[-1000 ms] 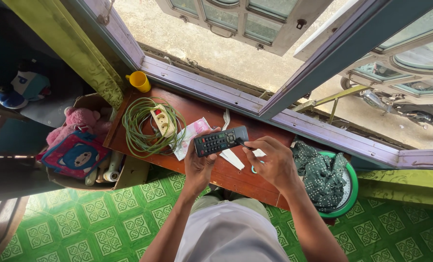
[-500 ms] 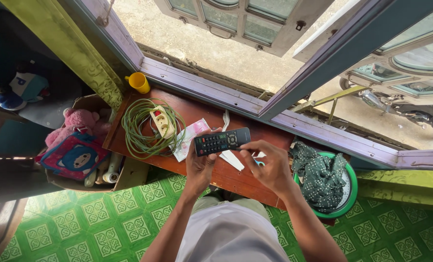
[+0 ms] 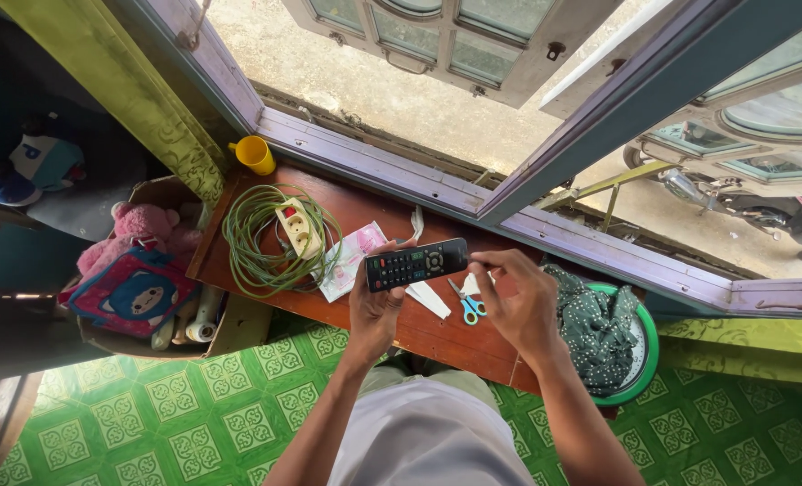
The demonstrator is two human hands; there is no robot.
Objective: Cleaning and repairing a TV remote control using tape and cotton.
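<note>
At the far left of the room you have a dark shelf, and below it an open cardboard box holding a pink plush toy and a red and blue cartoon-printed bag. A green patterned curtain hangs beside it. The floor under you is green tile with a pale square motif. Ahead runs a narrow reddish-brown wooden shelf set against a purple-framed window sill. On its far left corner stands a yellow plastic cup; next comes a coiled green cable with a cream power strip lying on it, then pinkish paper sheets. Your left hand grips the near left end of a black rectangular remote control, fingers closed around it, held level above the shelf. Small blue-handled scissors lie on the wood just below. Your right hand curls at the remote's right end, fingertips touching it. Further right, a green round plastic basin holds dark dotted cloth. Outside, far right, a motorbike stands on bare concrete.
</note>
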